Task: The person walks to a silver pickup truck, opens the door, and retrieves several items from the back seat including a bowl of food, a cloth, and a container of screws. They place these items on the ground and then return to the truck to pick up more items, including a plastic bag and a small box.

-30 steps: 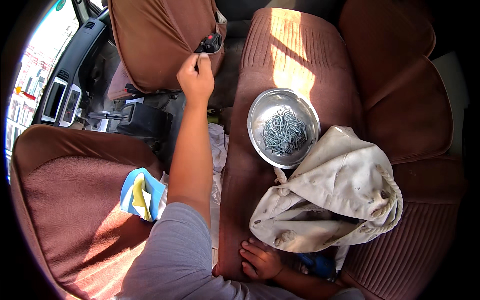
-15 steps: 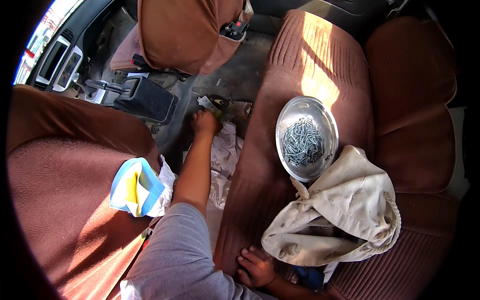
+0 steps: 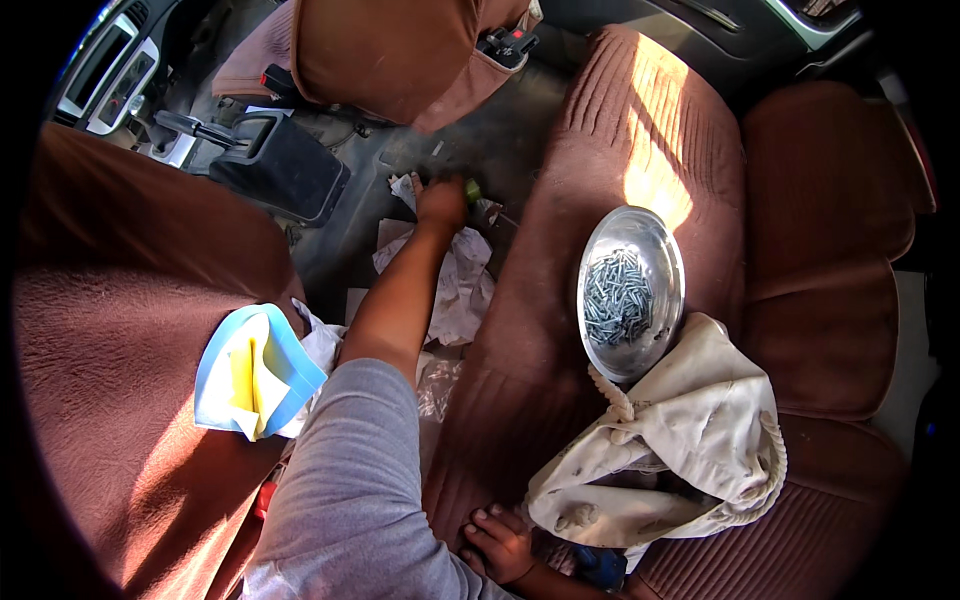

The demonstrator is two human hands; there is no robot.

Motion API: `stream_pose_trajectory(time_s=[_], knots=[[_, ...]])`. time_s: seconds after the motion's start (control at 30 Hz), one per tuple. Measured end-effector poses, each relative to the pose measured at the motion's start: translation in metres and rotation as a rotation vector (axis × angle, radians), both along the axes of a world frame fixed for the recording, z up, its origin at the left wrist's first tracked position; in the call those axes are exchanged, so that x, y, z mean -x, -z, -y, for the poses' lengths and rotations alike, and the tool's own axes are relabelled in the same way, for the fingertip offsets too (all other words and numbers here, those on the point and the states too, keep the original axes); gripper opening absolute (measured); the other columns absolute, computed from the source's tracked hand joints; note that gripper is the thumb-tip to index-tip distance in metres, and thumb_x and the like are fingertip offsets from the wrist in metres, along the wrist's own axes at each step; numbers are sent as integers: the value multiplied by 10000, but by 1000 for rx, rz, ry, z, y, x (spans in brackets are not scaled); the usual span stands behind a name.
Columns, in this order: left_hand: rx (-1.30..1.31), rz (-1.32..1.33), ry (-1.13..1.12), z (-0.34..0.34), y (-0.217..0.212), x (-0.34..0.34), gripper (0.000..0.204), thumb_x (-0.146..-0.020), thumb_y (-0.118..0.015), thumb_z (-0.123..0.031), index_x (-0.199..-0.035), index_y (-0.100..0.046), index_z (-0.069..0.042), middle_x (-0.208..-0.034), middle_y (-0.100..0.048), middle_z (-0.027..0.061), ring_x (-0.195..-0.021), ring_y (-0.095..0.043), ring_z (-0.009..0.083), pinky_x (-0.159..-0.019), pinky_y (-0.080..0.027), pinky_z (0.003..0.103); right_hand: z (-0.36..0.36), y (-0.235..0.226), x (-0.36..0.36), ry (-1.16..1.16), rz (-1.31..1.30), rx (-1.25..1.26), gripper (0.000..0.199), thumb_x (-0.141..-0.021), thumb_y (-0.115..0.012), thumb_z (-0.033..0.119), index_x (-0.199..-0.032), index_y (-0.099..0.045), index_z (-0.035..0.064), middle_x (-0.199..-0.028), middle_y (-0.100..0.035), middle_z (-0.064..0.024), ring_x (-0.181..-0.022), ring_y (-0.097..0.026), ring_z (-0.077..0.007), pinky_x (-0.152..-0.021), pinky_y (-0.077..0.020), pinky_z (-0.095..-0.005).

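My left hand [image 3: 442, 203] reaches down to the dark floor between the seats, its fingers curled over a small black and green object [image 3: 472, 190]. Only the green end shows beside the fingers; the rest is hidden. Crumpled white paper [image 3: 462, 282] lies under my wrist, and a smaller scrap [image 3: 403, 190] sits by my thumb. My right hand [image 3: 500, 545] rests palm down on the brown bench seat [image 3: 500, 400], its fingers apart and nothing in them. Beside it lies an off-white cloth bag [image 3: 690, 430] with a rope edge.
A steel bowl [image 3: 667, 262] of screws [image 3: 618, 300] tilts on the bench next to the bag. A blue and yellow folded item [image 3: 255, 372] sits on the left seat. Ahead are a black console [image 3: 285, 175] and a front seat [image 3: 385, 60]. Something blue [image 3: 600, 567] lies near my right wrist.
My left hand has moved forward and right, onto the black and green object that lay just beyond it. My right hand stays on the bench. The view has shifted slightly.
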State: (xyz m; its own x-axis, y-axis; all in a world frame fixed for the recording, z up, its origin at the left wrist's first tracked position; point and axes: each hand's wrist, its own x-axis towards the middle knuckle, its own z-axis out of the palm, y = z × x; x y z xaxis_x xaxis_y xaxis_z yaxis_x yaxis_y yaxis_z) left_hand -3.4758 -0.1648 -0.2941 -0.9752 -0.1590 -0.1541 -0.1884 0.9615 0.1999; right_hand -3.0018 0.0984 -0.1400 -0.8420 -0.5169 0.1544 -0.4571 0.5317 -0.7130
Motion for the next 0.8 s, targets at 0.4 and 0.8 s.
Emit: stream_pose_trajectory(time_s=[0.4,0.8], knots=[[-662,-572,-402,18,-77,-46,387,-705,-748,-160,-1026,-571,-36,-960,-681,235,-938,-645,423,-832,-510,460,5,-2,-2,29,-44,-17,405,-753,-739,342,-1082,-665,117,-1242,-603,-93,-1179,-516,-340,-1035,-390,-504],[-2299,-139,-195,-34,-236,-157,409,-878,-536,-148,-1282,-482,-117,-1180,-627,187,-956,-647,306,-783,-546,470,12,-24,16,57,-113,39,420,-740,-689,247,-1119,-660,70,-1278,-596,-127,-1182,-557,-362,-997,-429,-500]])
